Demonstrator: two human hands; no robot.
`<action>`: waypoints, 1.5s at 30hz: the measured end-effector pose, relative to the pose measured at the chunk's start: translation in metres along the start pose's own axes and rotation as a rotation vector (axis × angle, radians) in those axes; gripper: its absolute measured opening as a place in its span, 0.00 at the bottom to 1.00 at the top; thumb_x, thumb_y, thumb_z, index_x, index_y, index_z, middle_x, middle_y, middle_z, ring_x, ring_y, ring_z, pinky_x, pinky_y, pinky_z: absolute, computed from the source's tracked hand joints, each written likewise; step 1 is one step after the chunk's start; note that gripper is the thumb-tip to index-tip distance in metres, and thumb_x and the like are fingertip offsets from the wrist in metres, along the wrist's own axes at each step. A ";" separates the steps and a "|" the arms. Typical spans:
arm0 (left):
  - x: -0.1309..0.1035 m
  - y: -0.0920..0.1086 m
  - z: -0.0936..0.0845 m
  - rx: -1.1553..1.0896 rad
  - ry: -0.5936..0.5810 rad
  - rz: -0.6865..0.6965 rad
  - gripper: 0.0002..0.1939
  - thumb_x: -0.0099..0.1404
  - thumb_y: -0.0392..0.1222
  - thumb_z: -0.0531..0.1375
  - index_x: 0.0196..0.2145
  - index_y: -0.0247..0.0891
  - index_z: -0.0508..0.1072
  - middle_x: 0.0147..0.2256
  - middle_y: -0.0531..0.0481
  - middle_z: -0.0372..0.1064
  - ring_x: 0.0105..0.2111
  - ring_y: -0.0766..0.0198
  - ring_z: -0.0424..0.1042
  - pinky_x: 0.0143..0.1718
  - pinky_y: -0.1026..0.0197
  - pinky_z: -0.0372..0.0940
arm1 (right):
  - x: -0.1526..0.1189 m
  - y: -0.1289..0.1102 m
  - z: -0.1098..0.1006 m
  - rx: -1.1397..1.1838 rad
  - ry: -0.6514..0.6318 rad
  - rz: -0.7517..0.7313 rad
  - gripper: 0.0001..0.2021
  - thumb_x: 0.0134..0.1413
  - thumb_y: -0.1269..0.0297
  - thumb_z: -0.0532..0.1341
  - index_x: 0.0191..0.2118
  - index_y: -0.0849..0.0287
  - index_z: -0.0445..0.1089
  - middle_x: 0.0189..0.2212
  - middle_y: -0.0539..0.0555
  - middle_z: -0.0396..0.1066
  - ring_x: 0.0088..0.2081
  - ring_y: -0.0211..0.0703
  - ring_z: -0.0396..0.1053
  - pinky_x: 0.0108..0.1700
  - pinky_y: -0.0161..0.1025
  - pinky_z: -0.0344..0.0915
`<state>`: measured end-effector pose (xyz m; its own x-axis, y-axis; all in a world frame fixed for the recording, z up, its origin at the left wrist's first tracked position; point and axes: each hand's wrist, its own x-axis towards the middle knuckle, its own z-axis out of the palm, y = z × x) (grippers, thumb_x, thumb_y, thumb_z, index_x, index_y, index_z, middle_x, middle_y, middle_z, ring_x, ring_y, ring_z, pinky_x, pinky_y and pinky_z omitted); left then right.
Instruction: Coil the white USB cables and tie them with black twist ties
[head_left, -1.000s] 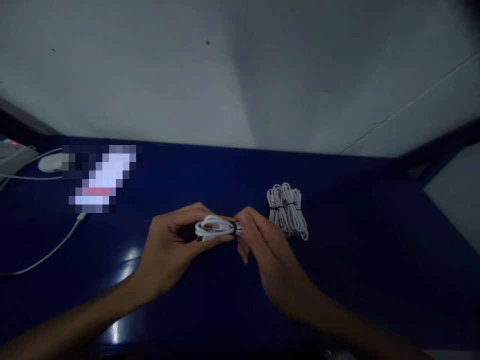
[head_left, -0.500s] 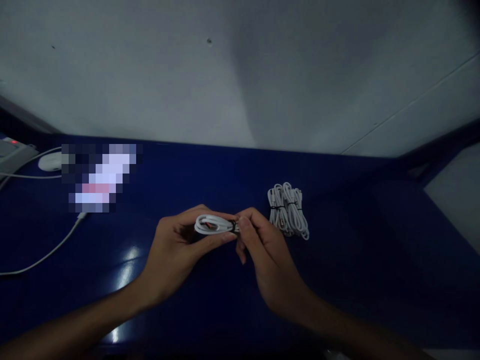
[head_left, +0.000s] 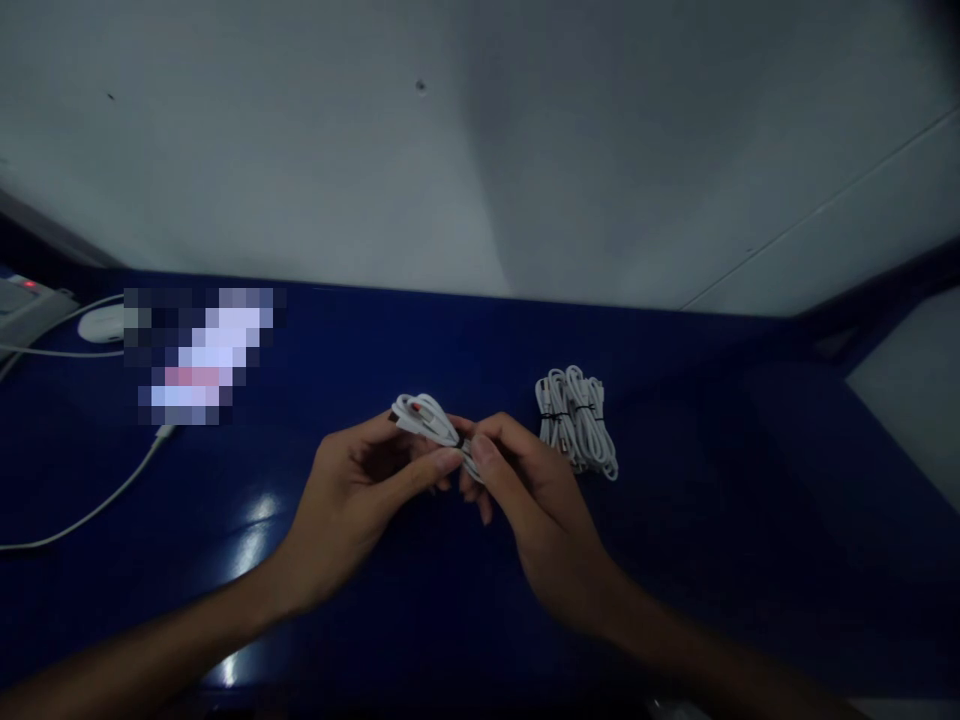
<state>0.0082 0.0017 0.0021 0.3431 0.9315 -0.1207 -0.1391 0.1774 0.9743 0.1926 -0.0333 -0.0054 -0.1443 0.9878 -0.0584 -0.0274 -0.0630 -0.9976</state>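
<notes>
Between both hands is a coiled white cable (head_left: pixel 429 418), its loops fanned up and to the left, with a dark tie around its middle. My left hand (head_left: pixel 364 480) pinches it near the tie with thumb and fingers. At the lower right end of the coil, my right hand (head_left: pixel 529 490) grips it between thumb and forefinger. A bit of orange-red shows inside the loops. Just beyond my right hand lie several more white cable coils (head_left: pixel 577 425), bound with black ties and packed side by side on the blue table (head_left: pixel 420 340).
A blurred-out bright device (head_left: pixel 214 350) lies at the left with a white cord (head_left: pixel 112 510) plugged into its near end. Behind it are a white rounded object (head_left: pixel 101 324) and a white power strip (head_left: pixel 30 305) with a red light. A grey wall (head_left: pixel 337 150) rises along the table's back edge.
The held cable coil has tilted: its looped left end has swung upward and its right end now points down to the right. The bundled coils and the device have stayed put.
</notes>
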 end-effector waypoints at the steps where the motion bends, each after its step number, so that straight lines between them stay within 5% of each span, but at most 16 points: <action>1: 0.001 -0.001 0.000 -0.014 0.001 -0.010 0.10 0.70 0.37 0.73 0.48 0.46 0.87 0.35 0.54 0.82 0.33 0.69 0.78 0.38 0.70 0.73 | 0.000 0.000 0.000 0.005 -0.013 0.002 0.14 0.79 0.57 0.57 0.40 0.54 0.74 0.34 0.49 0.74 0.34 0.38 0.70 0.36 0.38 0.67; 23: 0.006 -0.007 -0.011 0.014 -0.006 -0.109 0.10 0.68 0.34 0.71 0.46 0.44 0.88 0.31 0.53 0.79 0.33 0.67 0.72 0.39 0.67 0.67 | 0.001 -0.008 -0.001 -0.172 0.012 -0.023 0.05 0.72 0.60 0.66 0.41 0.52 0.76 0.36 0.48 0.80 0.34 0.41 0.75 0.37 0.42 0.70; 35: 0.003 0.004 0.000 0.180 0.053 0.020 0.06 0.65 0.41 0.75 0.41 0.44 0.88 0.38 0.49 0.84 0.39 0.57 0.81 0.43 0.58 0.73 | -0.001 0.000 0.001 -0.699 0.170 -0.482 0.07 0.66 0.73 0.66 0.39 0.54 0.69 0.30 0.49 0.73 0.29 0.39 0.67 0.29 0.39 0.62; 45: -0.001 0.007 0.002 0.255 0.054 0.065 0.06 0.67 0.39 0.74 0.42 0.45 0.88 0.36 0.51 0.79 0.38 0.59 0.79 0.43 0.59 0.71 | 0.001 -0.002 0.002 -0.661 0.158 -0.428 0.06 0.64 0.70 0.66 0.36 0.53 0.69 0.27 0.47 0.71 0.23 0.36 0.60 0.26 0.38 0.60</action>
<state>0.0084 0.0016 0.0088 0.2897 0.9553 -0.0594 0.0816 0.0372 0.9960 0.1910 -0.0322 -0.0037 -0.1108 0.9186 0.3793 0.5495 0.3746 -0.7468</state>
